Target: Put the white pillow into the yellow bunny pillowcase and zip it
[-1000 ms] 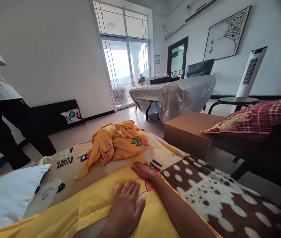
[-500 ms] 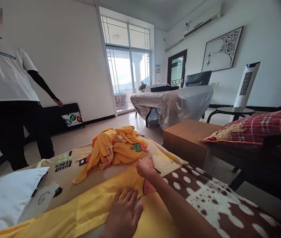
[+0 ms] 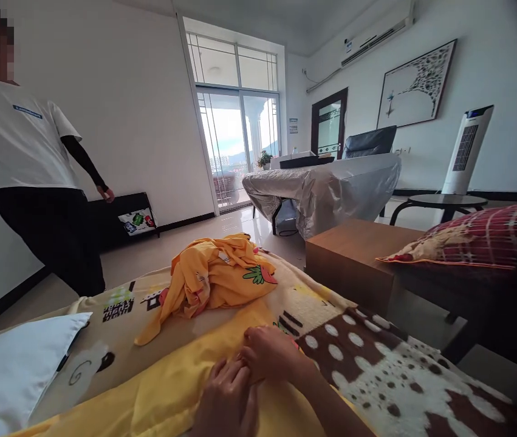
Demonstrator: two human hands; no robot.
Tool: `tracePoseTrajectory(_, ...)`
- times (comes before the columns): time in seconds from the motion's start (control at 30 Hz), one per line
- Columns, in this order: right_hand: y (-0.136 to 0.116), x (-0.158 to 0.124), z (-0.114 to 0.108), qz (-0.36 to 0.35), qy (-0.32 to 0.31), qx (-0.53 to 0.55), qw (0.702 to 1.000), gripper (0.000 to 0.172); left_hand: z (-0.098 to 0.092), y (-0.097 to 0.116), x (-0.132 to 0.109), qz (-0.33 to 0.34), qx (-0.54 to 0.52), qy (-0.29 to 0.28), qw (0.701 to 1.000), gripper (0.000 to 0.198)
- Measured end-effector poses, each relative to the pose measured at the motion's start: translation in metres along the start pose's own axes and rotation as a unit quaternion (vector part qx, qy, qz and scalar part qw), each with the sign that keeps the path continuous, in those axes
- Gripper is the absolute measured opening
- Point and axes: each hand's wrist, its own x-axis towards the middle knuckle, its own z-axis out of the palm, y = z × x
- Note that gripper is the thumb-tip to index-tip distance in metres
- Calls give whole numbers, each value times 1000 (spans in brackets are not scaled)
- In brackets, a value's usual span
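Note:
My left hand (image 3: 226, 397) lies on a yellow cloth (image 3: 167, 388) spread over the bed, fingers together and pointing away from me. My right hand (image 3: 270, 358) rests beside it, its curled fingers touching the left fingertips and pressing the cloth; whether it grips the fabric is hidden. Farther up the bed sits a crumpled orange-yellow bundle (image 3: 215, 276) with a strawberry print. The patterned bed sheet (image 3: 116, 303) lies underneath, and a brown spotted blanket (image 3: 404, 376) lies to the right.
A white pillow (image 3: 12, 370) lies at the left. A person in a white shirt (image 3: 30, 176) stands by the left wall. A wooden side table (image 3: 353, 255), a red plaid cushion (image 3: 486, 237), a covered desk (image 3: 326, 185) and a tower fan (image 3: 468, 149) stand to the right.
My right hand pulled back from the far edge of the yellow cloth to meet my left hand. The standing person came into fuller view at the left.

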Motion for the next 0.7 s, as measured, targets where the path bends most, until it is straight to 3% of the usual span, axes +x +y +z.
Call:
tracePoseTrajectory(0.1,0,-15,-16,-82,-81,5,993,24,8,-2,-10,101,92,156,978,18)
tracePoseTrajectory(0.17,-3,-18,-19,-105,-114,8,988,33,13,0,-17,152,158,225,949,20)
tracePoseTrajectory(0.23,-11,-15,-15,-105,-91,4,990,38,17,3,-22,187,195,250,930,23)
tracePoseTrajectory(0.3,-20,-7,-10,-91,-25,12,995,37,19,5,-22,209,197,244,926,25)
tracePoseTrajectory(0.4,-29,2,-10,-34,67,33,997,37,16,8,-17,170,170,182,954,17)
tracePoseTrajectory(0.5,-26,1,-23,25,149,25,988,40,2,15,-8,37,96,31,994,37)
tracePoseTrajectory(0.6,-22,-4,-36,33,173,38,984,45,-13,24,-1,-113,12,-127,985,60)
tracePoseTrajectory(0.7,-23,-7,-40,52,169,29,984,44,-22,28,3,-128,-34,-184,974,62)
